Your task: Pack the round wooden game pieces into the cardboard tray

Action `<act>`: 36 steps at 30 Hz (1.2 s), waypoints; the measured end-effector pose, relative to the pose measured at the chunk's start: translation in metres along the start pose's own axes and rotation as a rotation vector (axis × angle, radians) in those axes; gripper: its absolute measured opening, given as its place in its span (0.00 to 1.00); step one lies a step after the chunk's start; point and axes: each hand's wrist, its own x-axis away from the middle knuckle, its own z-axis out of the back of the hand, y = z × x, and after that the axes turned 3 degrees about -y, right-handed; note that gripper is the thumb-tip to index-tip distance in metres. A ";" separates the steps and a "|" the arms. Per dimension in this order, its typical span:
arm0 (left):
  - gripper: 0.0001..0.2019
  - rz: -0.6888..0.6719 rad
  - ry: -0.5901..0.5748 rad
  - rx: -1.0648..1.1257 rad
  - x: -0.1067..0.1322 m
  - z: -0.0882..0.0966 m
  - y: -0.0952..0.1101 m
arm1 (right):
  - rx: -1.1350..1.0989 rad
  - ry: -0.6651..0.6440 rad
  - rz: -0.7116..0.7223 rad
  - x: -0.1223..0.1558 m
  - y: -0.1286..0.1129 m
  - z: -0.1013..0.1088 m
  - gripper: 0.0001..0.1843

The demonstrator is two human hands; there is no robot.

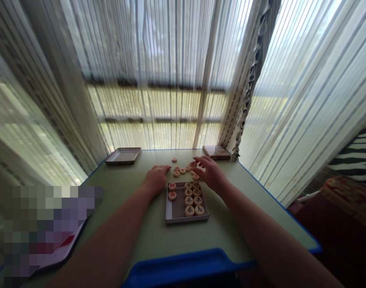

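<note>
A shallow grey tray (177, 210) lies on the pale green table (159, 236) in front of me, holding several round wooden chess pieces (193, 198) in rows. More loose pieces (181, 170) lie scattered just beyond it. My left hand (156, 179) rests on the table left of the tray's far corner, fingers curled down near a loose piece. My right hand (209, 172) hovers over the loose pieces at the tray's far right corner, fingers pinched around a red-marked piece (193, 164).
An empty grey lid or tray (123, 156) sits at the table's far left, a brown box (216, 152) at the far right. Sheer curtains (171, 80) hang behind. The table has a blue rim (183, 264). A blurred area covers the near left.
</note>
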 end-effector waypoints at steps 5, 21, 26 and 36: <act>0.18 0.002 0.099 0.108 0.003 0.006 0.002 | -0.052 -0.019 0.053 -0.001 -0.005 -0.002 0.10; 0.16 0.031 0.143 0.231 0.012 0.017 0.007 | -0.022 -0.058 0.145 0.004 -0.035 -0.006 0.13; 0.16 0.064 0.079 0.241 0.008 0.013 0.005 | 0.047 -0.097 0.071 0.005 -0.025 -0.007 0.11; 0.16 0.049 0.095 0.273 0.010 0.014 0.003 | -0.059 -0.161 0.193 0.012 -0.059 -0.007 0.10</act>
